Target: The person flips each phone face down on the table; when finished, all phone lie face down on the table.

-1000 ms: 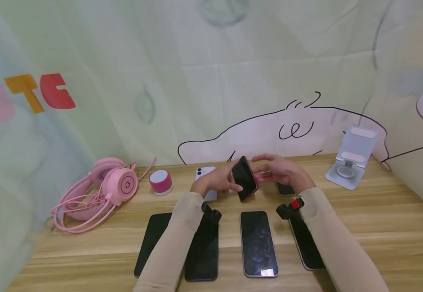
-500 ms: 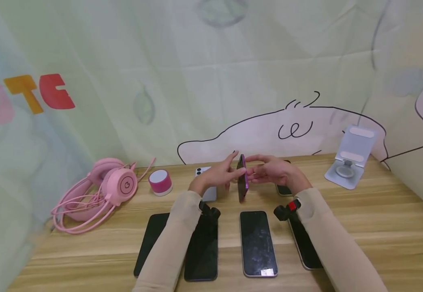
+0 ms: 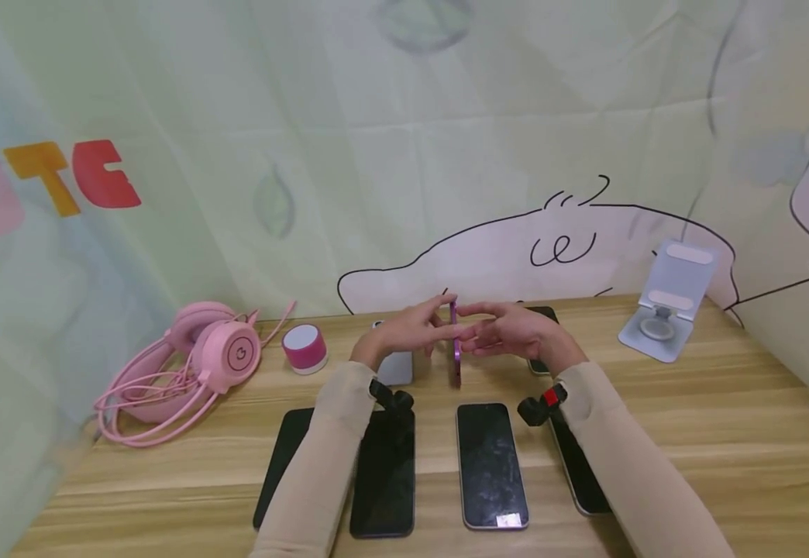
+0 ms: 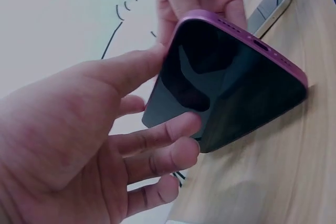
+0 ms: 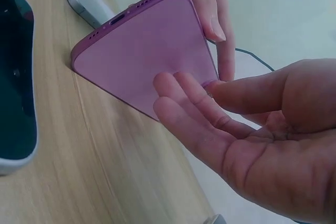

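Note:
A purple smartphone (image 3: 457, 358) stands on edge between both hands, seen nearly edge-on in the head view. Its dark screen (image 4: 231, 87) faces my left hand (image 3: 407, 329), whose thumb touches the upper edge while the fingers curl in front of the glass. My right hand (image 3: 519, 332) is on the other side, at the plain purple back (image 5: 139, 51); its thumb lies at the edge and its fingers reach along the back. One lower corner appears to touch the table. A white phone (image 3: 396, 370) lies partly under the left hand, and a dark-screened phone (image 3: 542, 314) lies behind the right.
Nearer lie several dark-screened phones, including a centre one (image 3: 491, 465) and one partly under the right forearm (image 3: 579, 465). Pink headphones (image 3: 230, 356) and a small pink-and-white cylinder (image 3: 304, 349) sit left. A folding phone stand (image 3: 671, 298) is at the right. A printed cloth hangs behind.
The smartphone has turned from showing its screen to nearly edge-on in the head view. It has shifted slightly left, and the right hand has come onto its back.

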Demonstrator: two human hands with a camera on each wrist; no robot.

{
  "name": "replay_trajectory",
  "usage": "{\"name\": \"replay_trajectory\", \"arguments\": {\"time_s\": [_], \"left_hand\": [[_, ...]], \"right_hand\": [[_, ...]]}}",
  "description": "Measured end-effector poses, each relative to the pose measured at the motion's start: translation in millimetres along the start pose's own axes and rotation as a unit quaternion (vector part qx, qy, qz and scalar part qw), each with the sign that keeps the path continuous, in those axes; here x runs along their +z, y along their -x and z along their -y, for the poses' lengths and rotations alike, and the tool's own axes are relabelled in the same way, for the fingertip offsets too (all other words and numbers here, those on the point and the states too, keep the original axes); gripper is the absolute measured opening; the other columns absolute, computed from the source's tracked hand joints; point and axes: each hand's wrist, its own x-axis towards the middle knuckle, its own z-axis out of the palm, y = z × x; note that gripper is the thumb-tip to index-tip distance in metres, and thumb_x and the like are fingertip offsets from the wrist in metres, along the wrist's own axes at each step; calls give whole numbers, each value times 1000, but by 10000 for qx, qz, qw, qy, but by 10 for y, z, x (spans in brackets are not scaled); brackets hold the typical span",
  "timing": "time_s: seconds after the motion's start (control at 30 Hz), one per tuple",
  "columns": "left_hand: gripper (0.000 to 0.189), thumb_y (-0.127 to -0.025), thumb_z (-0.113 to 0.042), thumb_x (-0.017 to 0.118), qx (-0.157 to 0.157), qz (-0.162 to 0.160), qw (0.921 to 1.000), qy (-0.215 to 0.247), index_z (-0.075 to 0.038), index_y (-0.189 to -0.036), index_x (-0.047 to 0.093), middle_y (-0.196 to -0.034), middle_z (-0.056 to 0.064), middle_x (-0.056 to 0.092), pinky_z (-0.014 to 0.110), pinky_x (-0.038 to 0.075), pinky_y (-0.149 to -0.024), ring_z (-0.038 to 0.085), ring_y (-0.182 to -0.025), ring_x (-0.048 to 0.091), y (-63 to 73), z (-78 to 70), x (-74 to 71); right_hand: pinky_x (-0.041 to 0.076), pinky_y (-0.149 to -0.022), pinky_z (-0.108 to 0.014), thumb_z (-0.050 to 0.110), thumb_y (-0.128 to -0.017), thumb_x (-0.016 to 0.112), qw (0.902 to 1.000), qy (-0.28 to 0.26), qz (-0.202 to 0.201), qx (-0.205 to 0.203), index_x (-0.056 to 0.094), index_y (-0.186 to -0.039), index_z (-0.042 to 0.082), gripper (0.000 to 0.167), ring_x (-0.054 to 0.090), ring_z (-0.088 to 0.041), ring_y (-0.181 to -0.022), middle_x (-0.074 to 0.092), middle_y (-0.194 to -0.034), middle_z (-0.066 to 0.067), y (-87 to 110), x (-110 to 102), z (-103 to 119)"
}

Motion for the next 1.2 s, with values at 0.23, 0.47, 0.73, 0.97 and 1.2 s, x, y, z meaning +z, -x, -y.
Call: {"name": "replay_trajectory", "arguments": {"time_s": [0.23,0.47,0.73,0.97,1.2], "left_hand": [[68,-101,-29,60,262,69,9994,211,-14,-158,26,-107,21,69,33,45,-73,28,-68,62,41,34,-76],[63,-100,-23,62,346,-18,9992,220,-14,-155,34,-94,14,61,32,48,-69,31,-71,57,81,64,-97],[60,-100,-23,60,185,28,9996,207,-16,-154,36,-93,11,56,30,45,-68,34,-73,56,100,74,-90],[58,-101,-22,59,158,146,9996,168,-15,-154,37,-96,12,55,35,46,-70,35,-75,56,96,70,-114],[59,-101,-20,60,-112,449,9987,-206,-16,-154,36,-96,12,56,31,46,-70,25,-77,57,110,99,-125]], "right_hand": [[44,-104,-47,1,-105,44,9994,325,75,74,35,-155,11,52,59,-37,-122,54,-137,-27,-56,10,-40],[49,-99,-47,3,-105,45,9979,608,32,213,40,-153,16,50,62,-36,-118,54,-137,-26,-77,37,-82],[51,-96,-45,2,-104,47,9971,697,-49,302,41,-152,17,51,63,-35,-117,54,-135,-25,-77,51,-93],[49,-99,-46,1,-102,50,9969,724,49,309,39,-153,16,54,61,-35,-120,50,-139,-25,-70,34,-79],[47,-100,-48,0,-102,47,9956,888,-17,282,39,-153,13,53,60,-34,-121,48,-142,-24,-66,10,-71]]}}
